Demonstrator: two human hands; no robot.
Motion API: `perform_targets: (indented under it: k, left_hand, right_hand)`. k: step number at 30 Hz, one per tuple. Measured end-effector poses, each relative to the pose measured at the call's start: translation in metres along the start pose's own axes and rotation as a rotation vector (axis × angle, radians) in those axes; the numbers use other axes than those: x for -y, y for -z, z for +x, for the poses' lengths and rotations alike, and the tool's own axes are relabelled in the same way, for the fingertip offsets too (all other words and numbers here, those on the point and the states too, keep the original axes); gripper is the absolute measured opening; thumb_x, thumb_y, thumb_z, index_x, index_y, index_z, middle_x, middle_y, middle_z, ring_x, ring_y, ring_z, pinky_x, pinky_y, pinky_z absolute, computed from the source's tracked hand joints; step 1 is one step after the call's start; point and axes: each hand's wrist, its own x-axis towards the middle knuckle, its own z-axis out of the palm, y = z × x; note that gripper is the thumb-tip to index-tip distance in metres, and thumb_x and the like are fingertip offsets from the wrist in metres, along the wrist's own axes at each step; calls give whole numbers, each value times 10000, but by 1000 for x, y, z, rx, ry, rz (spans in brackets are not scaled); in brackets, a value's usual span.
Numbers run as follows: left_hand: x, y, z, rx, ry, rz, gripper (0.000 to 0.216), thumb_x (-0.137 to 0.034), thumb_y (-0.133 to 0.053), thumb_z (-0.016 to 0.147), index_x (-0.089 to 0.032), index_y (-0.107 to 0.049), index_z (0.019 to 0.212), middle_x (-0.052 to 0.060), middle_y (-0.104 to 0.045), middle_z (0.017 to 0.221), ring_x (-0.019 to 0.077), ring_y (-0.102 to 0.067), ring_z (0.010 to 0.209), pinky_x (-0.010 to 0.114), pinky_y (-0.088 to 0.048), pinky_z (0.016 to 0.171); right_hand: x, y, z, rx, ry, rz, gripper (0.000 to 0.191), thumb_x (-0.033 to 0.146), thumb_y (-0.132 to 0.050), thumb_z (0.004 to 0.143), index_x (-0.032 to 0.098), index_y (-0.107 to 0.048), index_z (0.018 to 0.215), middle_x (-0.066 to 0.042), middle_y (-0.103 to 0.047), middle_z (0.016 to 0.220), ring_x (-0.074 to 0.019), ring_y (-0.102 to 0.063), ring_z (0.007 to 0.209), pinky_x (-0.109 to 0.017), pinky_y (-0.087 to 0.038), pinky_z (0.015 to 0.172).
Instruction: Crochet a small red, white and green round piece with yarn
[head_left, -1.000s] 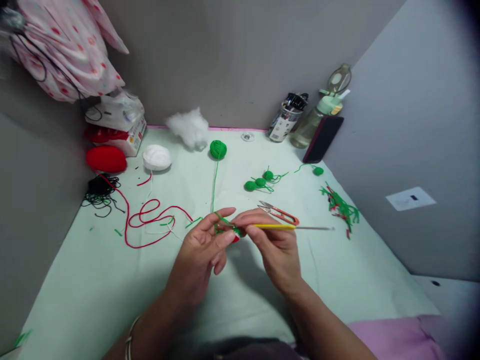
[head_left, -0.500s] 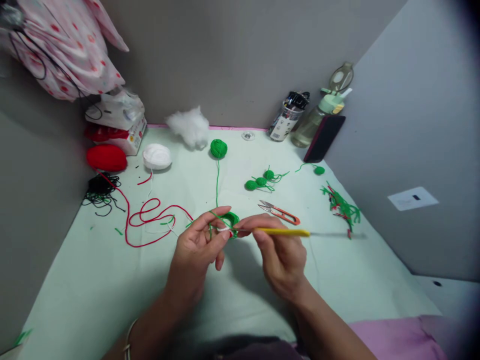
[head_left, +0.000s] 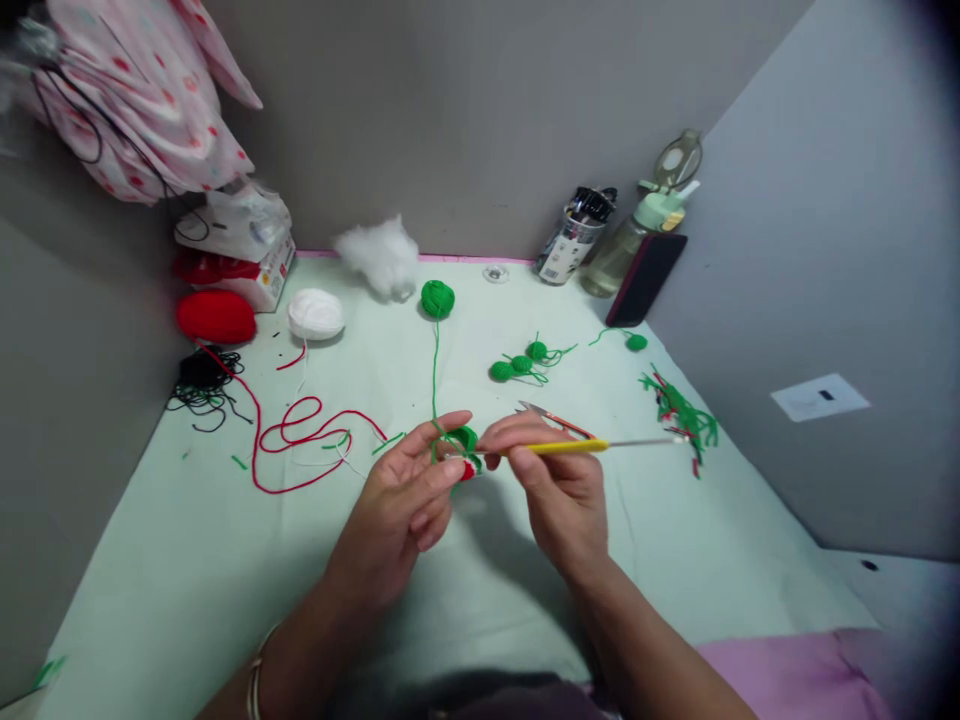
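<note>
Between the fingers of my left hand [head_left: 409,490] is a small crochet piece [head_left: 469,466] in green, white and red. Green yarn loops over my left index finger and runs back to a green yarn ball [head_left: 438,299]. My right hand [head_left: 562,490] is closed around the yellow handle of a crochet hook [head_left: 570,447]. The hook lies nearly level, its left tip at the crochet piece and a metal end sticking out to the right. Fingertips partly hide the stitches. Orange thread snips [head_left: 559,420] lie just behind my right hand, partly covered by it.
Red yarn [head_left: 216,317], white yarn [head_left: 316,314] and tangled black yarn [head_left: 202,370] sit at left, with loose red strands nearby. White stuffing [head_left: 379,257] is at the back. Small green crochet balls [head_left: 521,365], yarn scraps [head_left: 682,412], a phone [head_left: 646,280] and a bottle [head_left: 619,250] stand or lie rightward.
The hook has shifted slightly left and its right end tilted up. The crochet piece has turned, showing more red. My right hand now covers part of the snips.
</note>
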Motion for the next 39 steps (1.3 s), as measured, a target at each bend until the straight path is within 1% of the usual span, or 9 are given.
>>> perform_targets:
  k: [5, 9, 12, 15, 19, 25, 30, 36, 39]
  left_hand:
    - [11, 0, 2, -50, -98, 60, 474, -233, -901, 790, -187, -749, 1236, -34, -657, 835, -21, -331, 419, 123, -365, 394]
    - [8, 1, 5, -28, 23, -49, 471, -227, -917, 773, -141, -773, 1213, -105, -486, 592, -8, -230, 412, 101, -311, 375]
    - [3, 2, 5, -35, 81, -119, 366, -201, -914, 768, -122, -811, 1111, -119, -413, 554, -4, -203, 427, 85, -290, 373]
    - [3, 2, 4, -52, 16, -73, 332, -172, -903, 772, -167, -816, 1093, -81, -536, 651, -19, -273, 417, 90, -321, 377]
    - [10, 2, 3, -21, -80, 60, 327, -204, -881, 814, -219, -809, 1132, -15, -678, 900, -29, -377, 429, 119, -406, 411]
    - [8, 3, 2, 5, -41, 70, 311, -225, -867, 833, -195, -802, 1136, -26, -640, 869, -25, -352, 440, 126, -407, 418]
    - [7, 3, 1, 4, -5, 56, 370, -220, -851, 840, -180, -771, 1199, -23, -651, 847, -17, -324, 447, 126, -399, 425]
    - [6, 1, 0, 6, 4, 51, 591, -211, -855, 833, -179, -668, 1392, -33, -645, 824, -18, -269, 430, 127, -371, 411]
    - [1, 3, 1, 67, 98, -5, 547, -202, -839, 828, -175, -707, 1358, -10, -654, 862, -31, -234, 424, 127, -339, 395]
  right_hand:
    - [2, -4, -7, 47, 134, -245, 224, 161, -636, 1019, 273, -802, 1119, -60, -806, 987, -202, -762, 898, -346, -644, 762]
    - [3, 1, -12, 108, 321, -496, 335, 106, -641, 999, 288, -775, 1246, -86, -797, 1099, -224, -751, 980, -373, -641, 807]
    - [2, 6, -6, 8, 207, -282, 276, 117, -625, 1011, 275, -795, 1160, -58, -790, 975, -199, -729, 872, -349, -619, 749]
    - [0, 5, 0, -30, 13, -14, 195, 209, -631, 1031, 273, -815, 1030, -31, -761, 878, -178, -695, 770, -324, -588, 680]
    - [-2, 0, 1, 32, -59, 25, 140, 219, -693, 998, 250, -829, 1008, -48, -805, 943, -193, -738, 890, -329, -604, 780]
    - [-6, 4, 1, 12, -212, 222, 181, 322, -645, 1042, 254, -809, 1008, -25, -798, 903, -146, -716, 764, -281, -604, 728]
    - [-5, 4, 0, 24, -267, 294, 194, 348, -628, 1055, 272, -802, 1013, -20, -801, 932, -138, -717, 782, -274, -602, 767]
    - [-2, 3, 0, 36, -150, 173, 162, 295, -680, 1022, 257, -835, 992, -47, -776, 930, -165, -709, 854, -283, -584, 755]
    - [-3, 6, 3, -25, -272, 341, 172, 327, -695, 1012, 247, -829, 939, -25, -743, 884, -124, -678, 722, -253, -570, 679]
